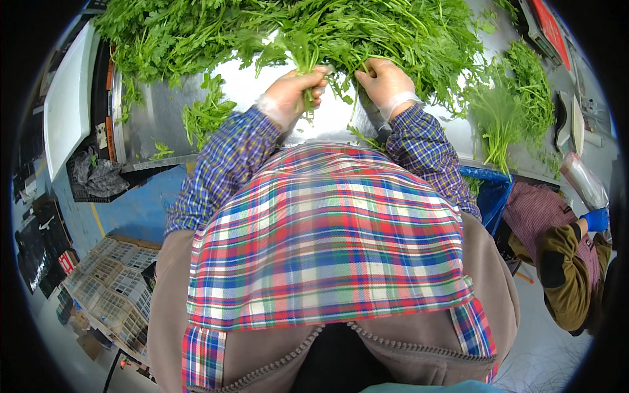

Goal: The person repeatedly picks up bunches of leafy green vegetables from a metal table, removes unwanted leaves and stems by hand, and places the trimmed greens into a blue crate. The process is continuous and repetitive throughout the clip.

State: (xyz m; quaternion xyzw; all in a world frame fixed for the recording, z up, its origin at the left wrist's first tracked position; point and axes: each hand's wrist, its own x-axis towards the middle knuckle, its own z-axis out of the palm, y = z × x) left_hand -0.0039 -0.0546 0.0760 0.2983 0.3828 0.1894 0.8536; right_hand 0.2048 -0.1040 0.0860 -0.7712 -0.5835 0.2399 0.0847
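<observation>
A large heap of leafy greens with serrated leaves (196,39) covers the far part of a metal worktable (157,108). My left hand (297,93), in a thin clear glove, is closed around the stems of a small bunch of greens (305,59), its leaves pointing away from me. At the near edge of the heap, my right hand (385,83), gloved the same way, pinches a green stem between thumb and fingers. Loose sprigs (209,110) lie left of my left hand. More greens (526,93) are piled at the right, with a bunch (499,118) in front.
A white tray (69,98) stands at the left edge. Plastic crates (110,280) are stacked on the floor, lower left. A blue plastic bag (491,201) hangs below the table's right side. A co-worker (565,260) with a blue glove is at the right, near a clear plastic roll (584,179).
</observation>
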